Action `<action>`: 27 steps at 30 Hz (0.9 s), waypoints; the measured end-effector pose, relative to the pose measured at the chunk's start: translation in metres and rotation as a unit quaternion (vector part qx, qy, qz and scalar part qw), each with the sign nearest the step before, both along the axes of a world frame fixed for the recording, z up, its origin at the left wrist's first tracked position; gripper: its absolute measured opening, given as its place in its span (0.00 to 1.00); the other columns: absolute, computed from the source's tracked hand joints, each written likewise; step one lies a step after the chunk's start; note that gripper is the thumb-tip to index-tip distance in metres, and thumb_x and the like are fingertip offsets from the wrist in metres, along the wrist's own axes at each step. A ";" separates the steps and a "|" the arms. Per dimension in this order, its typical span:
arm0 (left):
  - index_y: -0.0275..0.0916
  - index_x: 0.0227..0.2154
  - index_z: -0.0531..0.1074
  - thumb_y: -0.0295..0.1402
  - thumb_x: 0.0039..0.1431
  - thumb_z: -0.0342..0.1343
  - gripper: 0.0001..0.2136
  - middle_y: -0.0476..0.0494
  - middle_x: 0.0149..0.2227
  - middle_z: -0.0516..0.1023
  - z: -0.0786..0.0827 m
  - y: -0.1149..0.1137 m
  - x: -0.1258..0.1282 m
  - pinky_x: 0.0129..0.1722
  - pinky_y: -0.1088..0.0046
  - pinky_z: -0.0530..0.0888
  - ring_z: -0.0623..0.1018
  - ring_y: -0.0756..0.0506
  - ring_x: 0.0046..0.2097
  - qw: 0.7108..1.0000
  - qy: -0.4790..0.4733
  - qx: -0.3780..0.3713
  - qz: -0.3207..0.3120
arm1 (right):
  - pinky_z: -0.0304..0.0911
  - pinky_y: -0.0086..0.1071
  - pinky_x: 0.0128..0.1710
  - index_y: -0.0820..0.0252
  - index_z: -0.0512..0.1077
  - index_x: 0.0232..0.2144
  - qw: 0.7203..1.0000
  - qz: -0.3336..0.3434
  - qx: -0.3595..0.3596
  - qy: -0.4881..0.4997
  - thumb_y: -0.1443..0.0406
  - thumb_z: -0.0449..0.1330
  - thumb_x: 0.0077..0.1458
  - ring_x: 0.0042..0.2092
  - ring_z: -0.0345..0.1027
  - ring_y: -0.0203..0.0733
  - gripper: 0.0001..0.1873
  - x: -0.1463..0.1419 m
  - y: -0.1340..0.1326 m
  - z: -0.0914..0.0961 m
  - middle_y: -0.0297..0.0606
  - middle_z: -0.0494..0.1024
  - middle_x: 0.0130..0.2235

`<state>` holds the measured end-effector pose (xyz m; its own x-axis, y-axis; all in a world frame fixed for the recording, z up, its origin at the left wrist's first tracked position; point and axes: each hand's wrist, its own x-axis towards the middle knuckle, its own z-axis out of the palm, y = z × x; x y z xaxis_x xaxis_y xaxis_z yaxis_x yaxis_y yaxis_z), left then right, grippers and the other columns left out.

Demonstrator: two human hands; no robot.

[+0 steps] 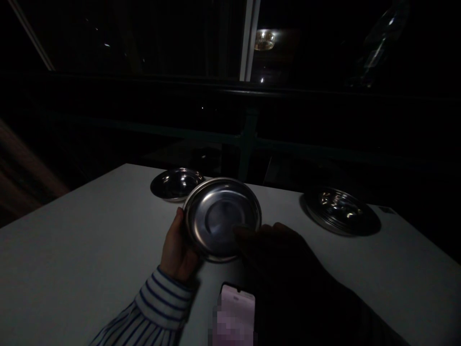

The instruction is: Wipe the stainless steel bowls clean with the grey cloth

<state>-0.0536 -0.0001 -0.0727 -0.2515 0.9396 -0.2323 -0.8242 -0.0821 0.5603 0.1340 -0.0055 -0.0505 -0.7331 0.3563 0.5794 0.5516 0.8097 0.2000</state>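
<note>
Raised over the table is a round steel plate [220, 192], tilted so its shiny face with a ringed centre is toward me. My left hand [179, 250] grips it by the lower left rim, fingers going behind it. On the right side my right hand [277, 250], very dark in shadow, closes on the rim with the thumb over the plate's face. Behind the held plate to the left, a steel dish [176, 185] rests on the table. A stack of steel plates [342, 211] sits at the far right.
The white table [90, 240] reaches from the front to a dark back edge. A lit phone [236, 312] lies at the near middle, below the held plate. A window frame [249, 41] and a dark horizontal rail [230, 90] stand beyond the table. The room is very dim.
</note>
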 end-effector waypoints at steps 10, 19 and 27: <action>0.34 0.39 0.73 0.35 0.60 0.46 0.14 0.42 0.32 0.81 0.001 -0.001 0.001 0.43 0.67 0.74 0.79 0.45 0.36 1.000 0.006 -0.009 -0.019 | 0.52 0.35 0.27 0.61 0.67 0.46 0.999 -0.026 -0.001 -0.028 0.70 0.52 0.52 0.30 0.63 0.38 0.18 0.003 0.009 0.002 0.38 0.73 0.48; 0.34 0.38 0.74 0.35 0.60 0.46 0.13 0.43 0.30 0.81 0.000 -0.001 0.002 0.41 0.68 0.75 0.79 0.45 0.33 1.000 0.001 -0.009 -0.023 | 0.50 0.35 0.27 0.59 0.66 0.47 0.997 -0.062 -0.028 -0.026 0.70 0.52 0.51 0.31 0.62 0.38 0.19 0.005 0.013 0.003 0.36 0.71 0.51; 0.34 0.39 0.73 0.36 0.60 0.46 0.14 0.42 0.32 0.81 0.001 -0.001 0.002 0.42 0.67 0.74 0.79 0.44 0.36 1.000 0.015 -0.012 -0.022 | 0.54 0.38 0.34 0.61 0.66 0.48 0.999 -0.016 -0.025 -0.023 0.70 0.51 0.53 0.37 0.62 0.41 0.19 -0.010 0.006 -0.009 0.39 0.71 0.50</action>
<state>-0.0519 -0.0014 -0.0722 -0.2166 0.9445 -0.2469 -0.8093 -0.0323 0.5865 0.1244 0.0003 -0.0596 -0.7460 0.4078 0.5266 0.5691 0.8010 0.1859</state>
